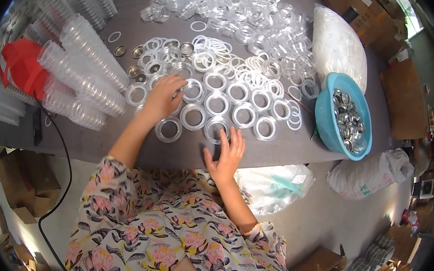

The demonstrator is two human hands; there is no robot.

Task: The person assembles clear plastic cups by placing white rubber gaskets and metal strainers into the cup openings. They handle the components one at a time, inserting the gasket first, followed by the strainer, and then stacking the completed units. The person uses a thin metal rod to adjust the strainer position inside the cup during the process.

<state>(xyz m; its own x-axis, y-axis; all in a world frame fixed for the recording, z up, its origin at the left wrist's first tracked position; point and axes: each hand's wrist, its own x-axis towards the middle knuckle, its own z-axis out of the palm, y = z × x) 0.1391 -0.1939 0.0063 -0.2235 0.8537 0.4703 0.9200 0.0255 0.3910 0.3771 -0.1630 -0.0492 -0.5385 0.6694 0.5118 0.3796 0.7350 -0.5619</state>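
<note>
My left hand [164,96] reaches over the left side of a group of clear round plastic jars with white rings on top. Its fingers bend down beside a ringed jar [193,90], with the thumb apart from them; nothing shows in its grip. My right hand [226,156] is spread at the table's front edge, its fingertips by the nearest ringed jar [217,129]. Other ringed jars stand close together, among them one [243,115] in the middle. Loose white rings [251,71] lie in heaps behind them. Small metal lids [134,71] are scattered at the left.
Stacked clear cups [90,47] and a red cloth-like item [24,68] crowd the left. Clear jars [238,8] pile up at the back. A blue basket [326,119] of metal lids and a white plastic bag [341,45] stand at the right. A black cable [69,174] hangs down left.
</note>
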